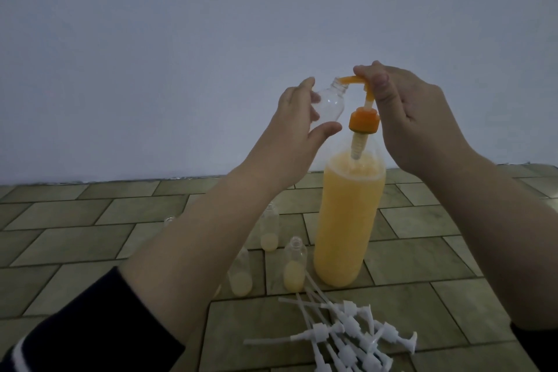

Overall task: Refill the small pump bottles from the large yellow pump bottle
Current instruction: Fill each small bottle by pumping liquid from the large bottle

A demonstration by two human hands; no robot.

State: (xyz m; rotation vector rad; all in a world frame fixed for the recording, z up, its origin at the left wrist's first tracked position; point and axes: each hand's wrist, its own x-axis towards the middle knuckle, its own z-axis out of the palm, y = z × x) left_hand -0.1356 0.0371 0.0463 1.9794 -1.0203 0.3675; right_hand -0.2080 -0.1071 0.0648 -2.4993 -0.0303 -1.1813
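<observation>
my left hand [297, 121] holds the small clear empty plastic bottle [120, 101] tilted, its open mouth right at the tip of the orange pump spout [142, 79]. my right hand [404, 118] pinches that pump head atop the tall yellow bottle [347, 220], nearest for pushing down.
</observation>
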